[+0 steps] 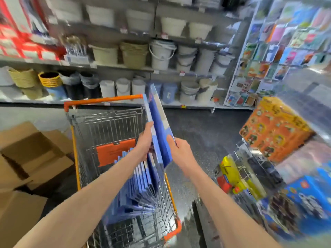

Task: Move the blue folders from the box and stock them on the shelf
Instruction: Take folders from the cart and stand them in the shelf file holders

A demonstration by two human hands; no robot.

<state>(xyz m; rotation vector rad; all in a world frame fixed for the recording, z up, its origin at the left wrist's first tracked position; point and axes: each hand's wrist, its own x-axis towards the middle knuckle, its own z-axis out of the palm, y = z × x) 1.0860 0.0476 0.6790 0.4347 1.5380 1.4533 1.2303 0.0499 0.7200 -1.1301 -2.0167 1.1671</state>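
Both of my hands hold a small stack of blue folders (158,120) upright above a wire shopping cart (107,126) with orange trim. My left hand (146,138) grips the stack's left face, fingers up along it. My right hand (179,149) grips its right lower edge, thumb on the cover. Several more blue folders (141,183) stand fanned out inside the cart below my hands. The shelf (254,185) to my right, blurred, carries boxed toys.
Open cardboard boxes (30,154) lie on the floor at the left of the cart. Shelves of buckets and baskets (134,54) line the far wall. A rack of colourful cards (279,51) stands at the right. An orange toy box (274,129) sits on the right shelf.
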